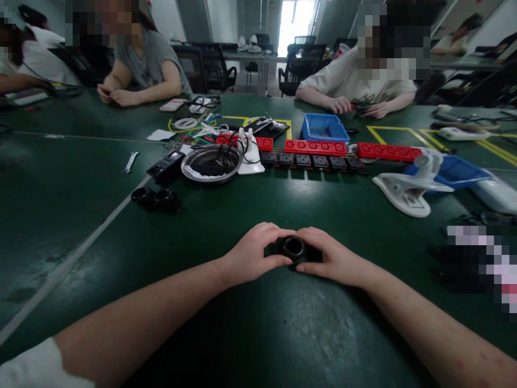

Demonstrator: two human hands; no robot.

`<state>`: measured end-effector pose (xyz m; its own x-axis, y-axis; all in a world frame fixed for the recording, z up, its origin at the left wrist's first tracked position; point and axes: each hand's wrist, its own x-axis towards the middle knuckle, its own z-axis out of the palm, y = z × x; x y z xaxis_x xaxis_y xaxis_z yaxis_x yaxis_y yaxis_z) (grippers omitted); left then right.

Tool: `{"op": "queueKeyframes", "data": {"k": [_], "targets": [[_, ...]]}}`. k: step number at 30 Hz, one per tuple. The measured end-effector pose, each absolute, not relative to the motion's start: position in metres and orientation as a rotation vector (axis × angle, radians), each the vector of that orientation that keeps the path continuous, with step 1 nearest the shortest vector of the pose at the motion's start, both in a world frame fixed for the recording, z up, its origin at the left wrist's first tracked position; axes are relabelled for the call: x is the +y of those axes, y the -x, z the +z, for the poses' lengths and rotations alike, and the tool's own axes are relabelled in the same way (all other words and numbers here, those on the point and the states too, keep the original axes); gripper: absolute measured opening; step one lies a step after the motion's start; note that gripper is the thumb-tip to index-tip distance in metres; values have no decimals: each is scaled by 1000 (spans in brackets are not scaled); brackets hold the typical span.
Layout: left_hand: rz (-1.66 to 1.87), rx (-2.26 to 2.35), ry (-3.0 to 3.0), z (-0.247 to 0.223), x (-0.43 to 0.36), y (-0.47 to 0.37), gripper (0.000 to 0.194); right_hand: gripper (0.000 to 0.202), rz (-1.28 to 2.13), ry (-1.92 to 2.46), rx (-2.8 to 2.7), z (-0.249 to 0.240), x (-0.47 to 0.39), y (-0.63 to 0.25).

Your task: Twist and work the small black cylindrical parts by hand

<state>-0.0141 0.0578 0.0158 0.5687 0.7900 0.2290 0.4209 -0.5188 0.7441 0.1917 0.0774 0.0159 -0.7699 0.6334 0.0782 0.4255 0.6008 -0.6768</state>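
Cup (294,246), black and round-mouthed, sits between the fingertips of both hands in the head view, toward the near edge of the bench (226,210) and roughly midway between its left and right sides. Its open mouth faces up and tips a little toward the wearer, so the axis through the opening seems to run closer to upright than flat. Whether its base touches the bench is hidden, and so is its full depth.

The left hand (251,256) pinches it from the left, index finger along the back of the rim and thumb in front. The right hand (337,258) mirrors this from the right, thumb low at the front. The cup lies straight inward from each palm; neither hand is clearly nearer. A dark patch fills the gap toward the right palm; I cannot tell shadow from part.

Beyond the left hand, toward the bench's left side, lie two black rounds (155,200) side by side, with a wrench (130,162) past them. A metal bowl (188,175), red sockets (315,147) and a blue bin (323,129) stand toward the far edge, where two people sit.
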Motion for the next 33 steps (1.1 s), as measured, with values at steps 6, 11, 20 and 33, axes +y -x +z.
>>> {"op": "queueKeyframes", "data": {"k": [6,11,20,33], "targets": [[728,930,-2101,14,59,14,43,27,981,836,-2490,15,81,-192],[811,1234,-2072,12,52,3,41,35,574,1274,-2452,9,71,-177],[759,1052,-2094,15,56,9,36,61,611,1074,-2507,16,64,-182],[708,949,-2010,19,57,10,35,22,1035,918,-2460,15,75,-189]]}}
